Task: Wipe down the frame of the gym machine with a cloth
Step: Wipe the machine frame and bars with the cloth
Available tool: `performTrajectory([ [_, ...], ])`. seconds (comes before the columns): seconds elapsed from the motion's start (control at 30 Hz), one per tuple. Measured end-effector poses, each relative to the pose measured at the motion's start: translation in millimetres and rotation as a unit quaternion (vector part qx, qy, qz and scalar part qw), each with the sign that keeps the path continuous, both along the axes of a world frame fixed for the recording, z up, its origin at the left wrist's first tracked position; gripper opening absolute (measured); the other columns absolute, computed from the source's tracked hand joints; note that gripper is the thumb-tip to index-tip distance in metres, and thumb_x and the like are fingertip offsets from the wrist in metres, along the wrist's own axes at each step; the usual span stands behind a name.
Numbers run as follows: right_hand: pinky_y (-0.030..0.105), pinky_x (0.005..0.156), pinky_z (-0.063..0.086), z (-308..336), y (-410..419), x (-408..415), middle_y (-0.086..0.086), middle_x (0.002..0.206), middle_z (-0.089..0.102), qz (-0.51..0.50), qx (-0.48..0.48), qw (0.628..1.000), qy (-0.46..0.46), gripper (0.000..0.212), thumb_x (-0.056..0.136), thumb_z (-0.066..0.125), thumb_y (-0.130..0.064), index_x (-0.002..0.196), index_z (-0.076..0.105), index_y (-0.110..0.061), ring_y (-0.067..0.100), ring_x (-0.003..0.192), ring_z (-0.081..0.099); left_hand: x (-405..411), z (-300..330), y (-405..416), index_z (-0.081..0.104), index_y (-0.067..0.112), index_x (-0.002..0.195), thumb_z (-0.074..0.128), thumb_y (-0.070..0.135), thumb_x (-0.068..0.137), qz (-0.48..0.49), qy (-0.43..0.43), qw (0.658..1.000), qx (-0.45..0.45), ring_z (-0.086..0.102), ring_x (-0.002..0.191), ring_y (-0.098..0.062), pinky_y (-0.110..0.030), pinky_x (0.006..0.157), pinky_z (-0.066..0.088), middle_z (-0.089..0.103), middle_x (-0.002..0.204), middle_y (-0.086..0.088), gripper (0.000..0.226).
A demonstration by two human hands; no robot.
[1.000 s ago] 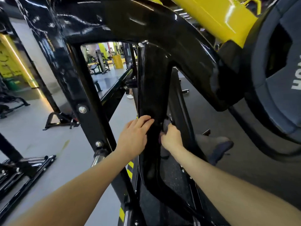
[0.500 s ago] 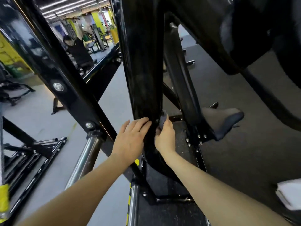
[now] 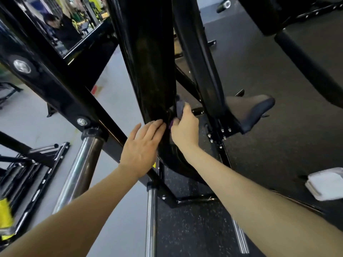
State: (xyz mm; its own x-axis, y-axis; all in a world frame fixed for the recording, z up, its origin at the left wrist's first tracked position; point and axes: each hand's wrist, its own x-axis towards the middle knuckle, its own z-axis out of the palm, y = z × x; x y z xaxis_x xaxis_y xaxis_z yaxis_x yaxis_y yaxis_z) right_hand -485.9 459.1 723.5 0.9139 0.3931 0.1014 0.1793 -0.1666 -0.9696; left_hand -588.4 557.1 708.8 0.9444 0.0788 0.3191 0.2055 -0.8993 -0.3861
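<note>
Now we've slid lower down the upright [image 3: 148,71]: right hand [image 3: 185,130] pinching the cloth [image 3: 180,108] against its edge, left hand [image 3: 143,147] flat beside it, bottom curve still unwiped.

The upright frame [image 3: 148,71] is set at the centre. The left hand [image 3: 142,149] is laid flat against its lower left side; the right hand [image 3: 185,130] is placed just right of it, with the cloth [image 3: 180,107] held against the frame's right edge. A diagonal beam [image 3: 55,86] is found to the left, with a bar [image 3: 79,169] under it. A seat [image 3: 250,112] is placed to the right, behind the hands. A second bar [image 3: 151,219] is stood on the floor [image 3: 259,71] below the frame.
</note>
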Motion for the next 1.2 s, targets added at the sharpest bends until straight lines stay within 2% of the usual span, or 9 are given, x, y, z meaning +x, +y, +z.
performTrajectory([
  [0.23, 0.032, 0.097, 0.043, -97.3, 20.5, -7.9, 0.014, 0.121, 0.061, 0.030, -0.078, 0.991, 0.105, 0.042, 0.089, 0.050, 0.003, 0.130, 0.050, -0.008, 0.028, 0.115, 0.056, -6.0, -34.4, 9.9, 0.048, 0.012, 0.138, 0.068, 0.010, 0.065, -0.006, 0.060, 0.997, 0.046, 0.050, 0.125, -0.022, -0.044, 0.106, 0.037, 0.050, 0.139, -0.004, 0.076],
  [0.37, 0.029, 0.102, 0.038, -133.3, 24.6, -13.5, 0.013, 0.128, 0.058, 0.047, -0.099, 0.985, 0.135, 0.050, 0.088, 0.052, 0.005, 0.136, 0.046, -0.008, 0.027, 0.122, 0.052, -9.5, -55.2, 13.3, 0.051, 0.011, 0.136, 0.072, 0.013, 0.063, -0.006, 0.091, 0.994, 0.060, 0.052, 0.124, -0.022, -0.043, 0.105, 0.039, 0.053, 0.137, -0.004, 0.077],
  [0.47, 0.032, 0.102, 0.037, -137.3, 21.5, -11.4, 0.017, 0.131, 0.054, 0.087, -0.132, 0.975, 0.155, 0.047, 0.087, 0.054, 0.002, 0.133, 0.045, -0.004, 0.031, 0.124, 0.049, -11.0, -64.1, 14.5, 0.052, 0.011, 0.135, 0.077, 0.016, 0.062, 0.006, 0.109, 0.991, 0.073, 0.052, 0.123, -0.022, -0.042, 0.105, 0.039, 0.054, 0.136, -0.004, 0.078],
  [0.57, 0.032, 0.088, 0.044, -117.4, 14.4, -3.0, 0.019, 0.121, 0.058, 0.094, -0.124, 0.975, 0.162, 0.038, 0.085, 0.050, 0.002, 0.123, 0.052, -0.001, 0.034, 0.113, 0.054, -14.2, -71.7, 13.9, 0.055, 0.008, 0.132, 0.076, 0.013, 0.063, 0.012, 0.099, 0.994, 0.050, 0.055, 0.120, -0.026, -0.044, 0.103, 0.041, 0.056, 0.132, -0.007, 0.072],
  [0.67, 0.023, 0.082, 0.043, -96.1, 9.1, 1.6, 0.013, 0.119, 0.061, 0.074, -0.043, 0.990, 0.112, 0.048, 0.087, 0.049, 0.003, 0.133, 0.051, -0.009, 0.026, 0.110, 0.057, -14.5, -78.6, 13.0, 0.054, 0.007, 0.132, 0.076, 0.011, 0.063, 0.022, 0.083, 0.996, 0.035, 0.055, 0.118, -0.026, -0.043, 0.102, 0.041, 0.056, 0.131, -0.008, 0.072],
  [0.8, 0.009, 0.078, 0.032, -118.0, 9.7, -4.2, 0.013, 0.126, 0.057, 0.079, -0.047, 0.993, 0.081, 0.043, 0.093, 0.048, 0.001, 0.135, 0.046, -0.008, 0.024, 0.117, 0.054, -15.6, -96.2, 13.9, 0.048, 0.007, 0.137, 0.072, 0.012, 0.069, 0.024, 0.078, 0.996, 0.029, 0.040, 0.123, -0.023, -0.041, 0.108, 0.029, 0.051, 0.136, -0.008, 0.072],
  [0.97, 0.021, 0.096, 0.035, -175.6, 15.2, -6.5, 0.016, 0.124, 0.058, 0.090, -0.103, 0.986, 0.093, 0.040, 0.091, 0.047, 0.005, 0.130, 0.050, -0.002, 0.028, 0.118, 0.052, -14.1, -132.0, 15.3, 0.045, 0.007, 0.139, 0.062, 0.009, 0.074, 0.006, 0.105, 0.993, 0.043, 0.044, 0.128, -0.024, -0.041, 0.110, 0.025, 0.049, 0.139, -0.008, 0.068],
  [1.1, 0.031, 0.098, 0.039, -209.3, 16.9, 3.8, 0.015, 0.119, 0.060, 0.099, -0.132, 0.984, 0.063, 0.038, 0.089, 0.047, 0.006, 0.124, 0.054, -0.005, 0.031, 0.114, 0.053, -6.0, -165.9, 16.2, 0.049, 0.005, 0.137, 0.053, 0.008, 0.077, -0.032, 0.119, 0.991, 0.059, 0.045, 0.129, -0.025, -0.040, 0.111, 0.024, 0.051, 0.138, -0.009, 0.060],
  [1.2, 0.039, 0.097, 0.043, -236.7, 18.3, 10.2, 0.014, 0.120, 0.059, 0.099, -0.161, 0.981, 0.039, 0.039, 0.087, 0.049, 0.004, 0.124, 0.054, -0.008, 0.036, 0.113, 0.052, 1.1, -190.3, 17.5, 0.049, 0.004, 0.136, 0.036, 0.014, 0.083, -0.049, 0.123, 0.989, 0.063, 0.039, 0.129, -0.023, -0.040, 0.112, 0.024, 0.051, 0.138, -0.009, 0.055],
])
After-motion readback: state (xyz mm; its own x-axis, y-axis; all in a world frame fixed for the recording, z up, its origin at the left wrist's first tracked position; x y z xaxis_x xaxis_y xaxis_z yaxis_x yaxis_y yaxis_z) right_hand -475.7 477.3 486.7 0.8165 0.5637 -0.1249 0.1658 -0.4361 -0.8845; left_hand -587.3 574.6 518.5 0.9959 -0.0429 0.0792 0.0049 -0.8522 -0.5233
